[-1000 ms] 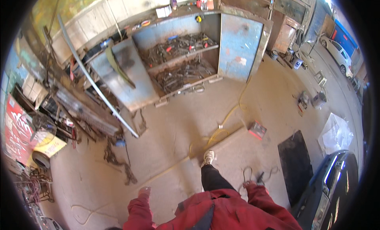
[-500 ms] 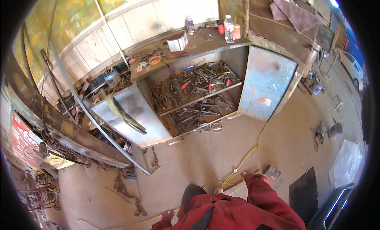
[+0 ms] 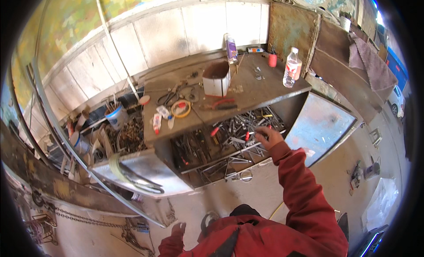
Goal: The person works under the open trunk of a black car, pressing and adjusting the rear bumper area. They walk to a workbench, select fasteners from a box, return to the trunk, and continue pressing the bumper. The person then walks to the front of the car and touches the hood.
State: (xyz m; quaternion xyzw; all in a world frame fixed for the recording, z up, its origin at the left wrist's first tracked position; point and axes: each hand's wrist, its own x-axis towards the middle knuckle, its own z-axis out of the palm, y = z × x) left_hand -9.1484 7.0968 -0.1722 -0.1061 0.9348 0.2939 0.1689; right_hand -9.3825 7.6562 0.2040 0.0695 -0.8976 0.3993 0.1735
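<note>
Overlapping the front of the open cabinet's upper shelf (image 3: 221, 158), your right hand (image 3: 268, 137) has its fingers bent inward, the thumb side toward the tools. You show it mostly from the back, so I cannot tell whether it pinches a tool, touches one or is unladen. The pile of hand tools (image 3: 238, 124) spreads left of that grip and beyond it. A red-handled tool (image 3: 247, 136) lies just to its left, and more metal tools (image 3: 240, 160) lie below it on the lower shelf.

Right of your grip stands the swung-out blue door (image 3: 322, 124). Above and beyond it is the worktop (image 3: 260, 91): pliers (image 3: 225, 106) up and to the left, a white box (image 3: 216, 85) farther that way, a clear bottle (image 3: 289, 78) up and to the right.

Your left hand (image 3: 178, 229) hangs low near your body, well apart from the right, fingers loosely curled; I cannot tell whether it holds anything.
</note>
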